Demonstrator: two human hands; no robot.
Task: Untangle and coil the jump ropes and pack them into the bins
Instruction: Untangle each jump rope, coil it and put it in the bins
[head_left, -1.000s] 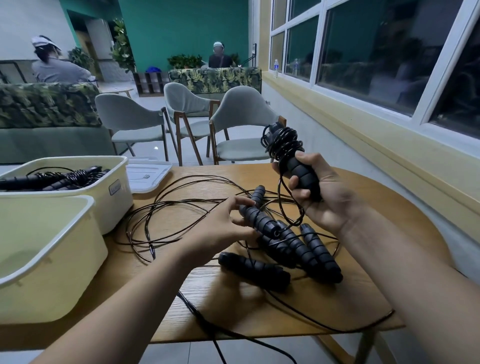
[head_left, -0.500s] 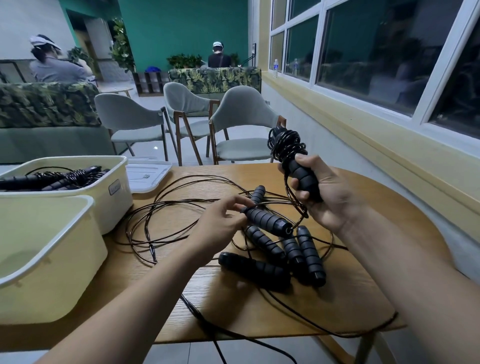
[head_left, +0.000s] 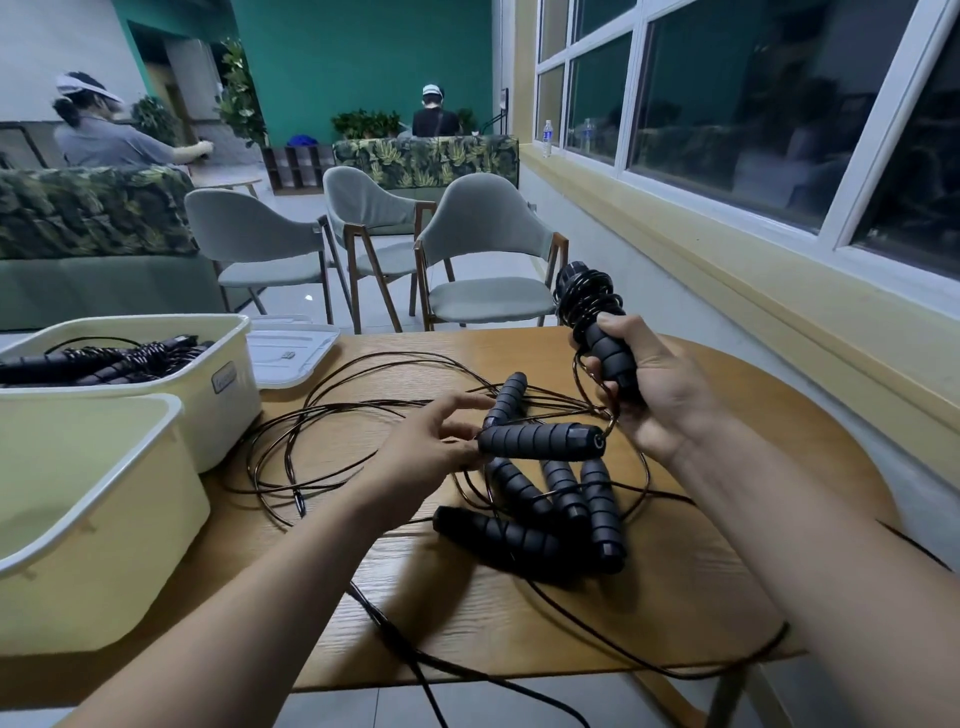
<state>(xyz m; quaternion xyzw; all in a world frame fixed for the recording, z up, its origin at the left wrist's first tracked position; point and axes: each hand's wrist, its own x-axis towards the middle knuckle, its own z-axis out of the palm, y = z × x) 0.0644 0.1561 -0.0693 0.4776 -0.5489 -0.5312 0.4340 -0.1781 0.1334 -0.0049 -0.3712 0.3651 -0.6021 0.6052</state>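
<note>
Cords (head_left: 322, 410) from the jump ropes sprawl in loose black loops across the wooden table (head_left: 727, 545), running under and around everything you are handling. Your right hand (head_left: 660, 395) is wrapped tight around an upright handle (head_left: 610, 358), raised above the table, with a coil of rope (head_left: 587, 296) wound at its top. Your left hand (head_left: 431, 452) pinches the end of a second handle (head_left: 540, 440), held level just over a heap of handles (head_left: 524, 538) lying against each other on the wood. Another handle (head_left: 506, 397) lies just behind your left fingers. One trailing cord (head_left: 395, 639) hangs off the near edge. At your left stand two cream bins: the far bin (head_left: 228, 384) holds packed ropes (head_left: 104, 358), and the near bin (head_left: 104, 519) sits just in front of it. A white lid (head_left: 291, 353) lies beside the far bin, and grey chairs (head_left: 483, 234) stand beyond the table.
</note>
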